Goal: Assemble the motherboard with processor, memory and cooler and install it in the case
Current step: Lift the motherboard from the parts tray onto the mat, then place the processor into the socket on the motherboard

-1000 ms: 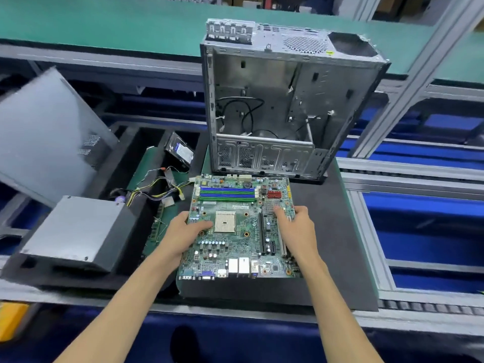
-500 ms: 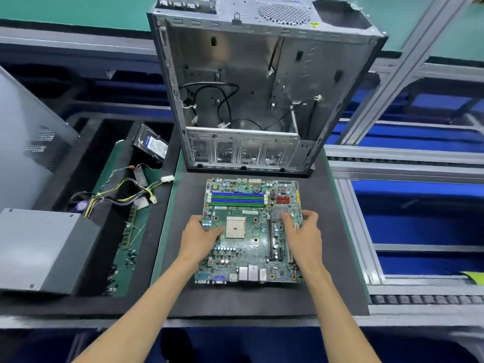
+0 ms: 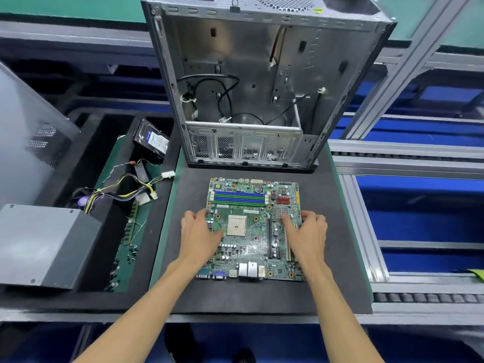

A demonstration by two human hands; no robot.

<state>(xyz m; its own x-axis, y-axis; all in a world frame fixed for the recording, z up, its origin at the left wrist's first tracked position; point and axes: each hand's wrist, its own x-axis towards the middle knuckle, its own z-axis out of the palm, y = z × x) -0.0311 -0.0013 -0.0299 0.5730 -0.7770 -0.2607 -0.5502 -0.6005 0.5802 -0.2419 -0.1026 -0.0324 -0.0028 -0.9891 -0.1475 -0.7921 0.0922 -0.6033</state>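
Observation:
A green motherboard point(image 3: 251, 247) lies flat on the black foam mat point(image 3: 327, 289), its bare processor socket point(image 3: 236, 225) facing up and blue and green memory slots at its far end. My left hand point(image 3: 200, 237) grips the board's left edge, thumb on top near the socket. My right hand point(image 3: 307, 234) grips the right edge, fingers curled over it. The open metal case point(image 3: 262, 82) stands just beyond the board with loose black cables inside.
A grey power supply point(image 3: 44, 244) with yellow and black wires sits at left. A hard drive point(image 3: 153, 138) leans in the black tray behind it. A memory stick point(image 3: 132, 224) and several small screws lie on the green strip. A grey side panel point(image 3: 26, 132) leans far left.
The board has come down and toward the mat's middle, now lying flat. Both hands stayed on its side edges. The view shifted so the case looms closer.

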